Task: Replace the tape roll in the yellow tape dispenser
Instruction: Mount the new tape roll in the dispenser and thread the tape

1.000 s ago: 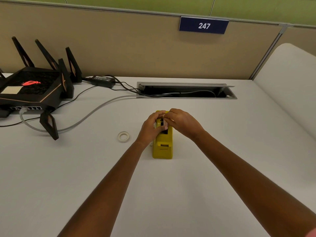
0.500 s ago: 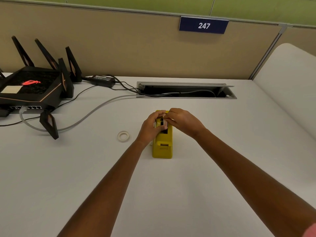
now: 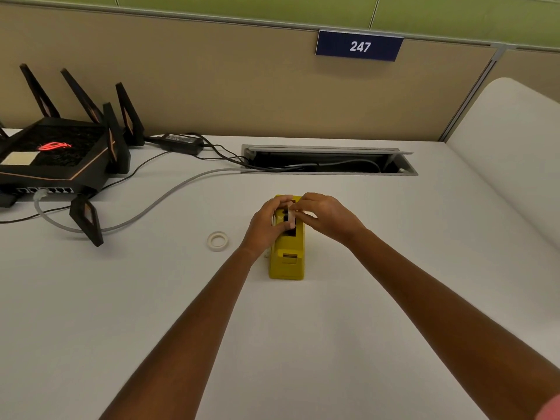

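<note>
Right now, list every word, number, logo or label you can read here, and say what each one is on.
"247": white digits on the blue sign fixed to the partition.
Red glowing logo on the black router: an emblem, no letters readable.
Pale sticker on the router: no readable text.
Label on the power adapter: too small to read.
Yellow tape dispenser: no readable text.

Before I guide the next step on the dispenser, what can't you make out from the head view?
- Head view: yellow tape dispenser slot, covered by left hand and right hand.
- White piece between fingertips: too small to identify.
- Spare tape roll: remaining tape too small to judge.
</note>
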`<state>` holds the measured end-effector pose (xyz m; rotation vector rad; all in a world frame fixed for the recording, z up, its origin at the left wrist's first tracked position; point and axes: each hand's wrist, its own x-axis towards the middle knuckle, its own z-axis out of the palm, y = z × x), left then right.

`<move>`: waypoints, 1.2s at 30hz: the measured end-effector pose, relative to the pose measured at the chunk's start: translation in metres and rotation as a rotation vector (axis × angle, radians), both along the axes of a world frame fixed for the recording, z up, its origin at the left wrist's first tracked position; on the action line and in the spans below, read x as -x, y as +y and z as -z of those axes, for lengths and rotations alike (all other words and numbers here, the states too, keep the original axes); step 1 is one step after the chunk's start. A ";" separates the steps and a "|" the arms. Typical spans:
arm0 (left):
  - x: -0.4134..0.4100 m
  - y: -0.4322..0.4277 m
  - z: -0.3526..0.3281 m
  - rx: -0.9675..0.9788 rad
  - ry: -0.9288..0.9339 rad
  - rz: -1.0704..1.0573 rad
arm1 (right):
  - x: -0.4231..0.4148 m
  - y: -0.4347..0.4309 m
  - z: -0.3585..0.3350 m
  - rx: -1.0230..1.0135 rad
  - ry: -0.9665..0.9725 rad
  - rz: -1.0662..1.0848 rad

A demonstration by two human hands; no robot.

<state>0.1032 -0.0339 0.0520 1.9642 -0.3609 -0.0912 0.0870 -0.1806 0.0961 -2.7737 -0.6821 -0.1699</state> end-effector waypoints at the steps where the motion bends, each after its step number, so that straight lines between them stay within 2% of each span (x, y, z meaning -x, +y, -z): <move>1: 0.000 0.000 0.000 -0.003 0.000 -0.002 | 0.000 0.000 0.000 -0.002 0.003 0.005; 18: -0.001 0.001 0.003 0.021 0.006 0.002 | -0.001 0.002 0.002 0.014 -0.027 0.004; 32: -0.001 0.000 0.005 0.029 -0.001 -0.019 | 0.007 0.010 -0.006 0.245 -0.129 -0.070; 36: -0.001 0.000 0.005 0.023 -0.002 -0.023 | 0.009 0.015 -0.005 0.252 -0.163 -0.084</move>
